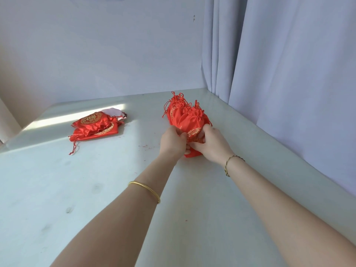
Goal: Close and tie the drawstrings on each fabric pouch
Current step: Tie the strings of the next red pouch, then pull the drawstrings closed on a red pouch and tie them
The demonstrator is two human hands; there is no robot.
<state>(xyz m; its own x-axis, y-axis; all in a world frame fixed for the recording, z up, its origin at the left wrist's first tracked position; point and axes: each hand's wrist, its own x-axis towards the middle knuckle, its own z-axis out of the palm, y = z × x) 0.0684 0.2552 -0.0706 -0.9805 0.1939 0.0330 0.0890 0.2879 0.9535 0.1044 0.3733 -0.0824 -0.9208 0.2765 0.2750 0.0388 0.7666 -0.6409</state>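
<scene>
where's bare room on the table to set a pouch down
Widest bare table: near left, in front of the flat pouch pile. Also the gap between that pile and the pouch bunch. Crowded where left hand and right hand grip the bunch.

A pale, glossy worktop (92, 189) fills the lower frame, faintly smudged. Behind it rises a plain white wall (100, 47). A pale grey curtain (289, 64) hangs in folds at right. A band of sunlight (57, 118) crosses the worktop's left.
</scene>
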